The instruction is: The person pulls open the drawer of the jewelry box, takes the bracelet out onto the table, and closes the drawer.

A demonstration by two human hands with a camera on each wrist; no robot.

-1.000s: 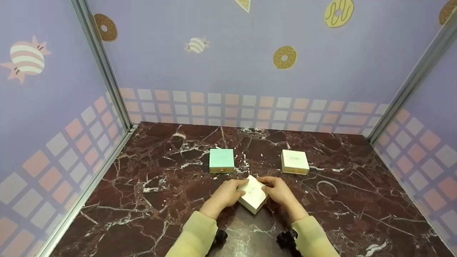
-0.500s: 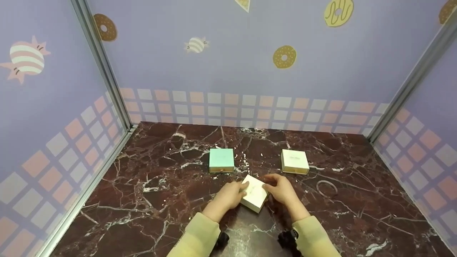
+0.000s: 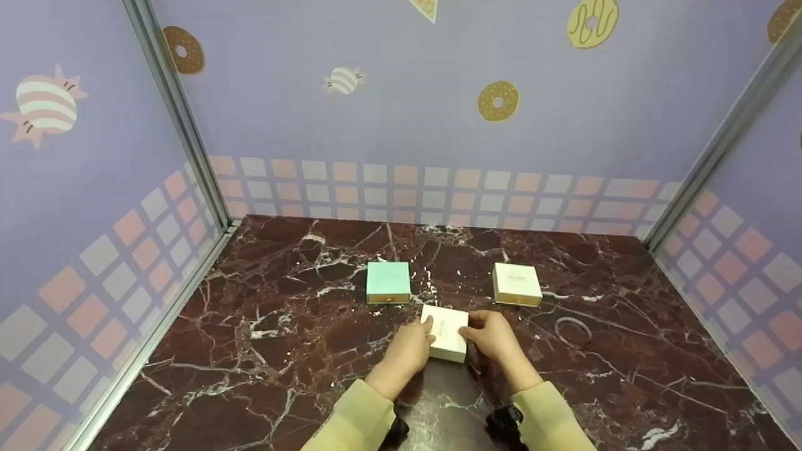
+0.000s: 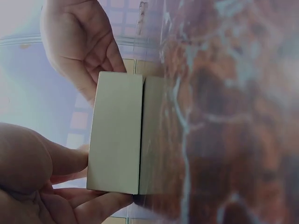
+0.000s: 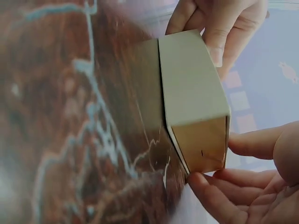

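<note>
Head view: low in the middle of the frame, note a small square cream-white box, faintly printed on top, probably stiff card, held on or just above a dark red marbled tabletop; cannot tell which. Gripped at left by the left hand and at right by the right hand, with fingers curled round on both sides. Farther up, left of centre, see a mint-green square box with a gold front; right of centre, another cream-white square box, likewise gold at the front. To all appearance closed, with contents hidden. Left wrist view: left of centre, see a plain, flat side wall of the held box, without bulge or sag. Pinched toward lower left between the left thumb and fingers. Looks rigid and light, though maybe a little slick on smooth faces. Right wrist view: right of centre, find a gold end panel framed by the cream-white outer shell, suggesting a slide-out build. Pinched there, from top edge to bottom edge, by the right hand. For a sure hold, best taken by the shell's side walls; could dent at the corners under a hard squeeze. Not open to view inside, so cannot tell of any contents.
</note>
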